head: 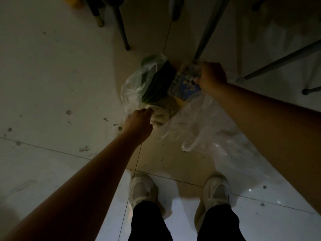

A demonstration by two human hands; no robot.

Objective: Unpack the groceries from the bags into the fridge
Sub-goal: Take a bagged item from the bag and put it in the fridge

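Note:
A clear plastic bag (133,84) lies on the tiled floor in the dim light, holding dark green vegetables (159,84) and pale white ones (161,112). My left hand (139,120) reaches down to the white vegetables at the bag's near end, fingers curled on them. My right hand (211,76) is closed on a blue printed packet (186,86) lying right of the greens. A second clear bag (217,136) spreads flat under my right arm.
Metal chair and table legs (121,26) (206,32) stand just behind the bags, with more legs at the right (278,61). My two white shoes (141,190) (216,190) stand near the bottom. The floor at the left is open and spotted with dirt.

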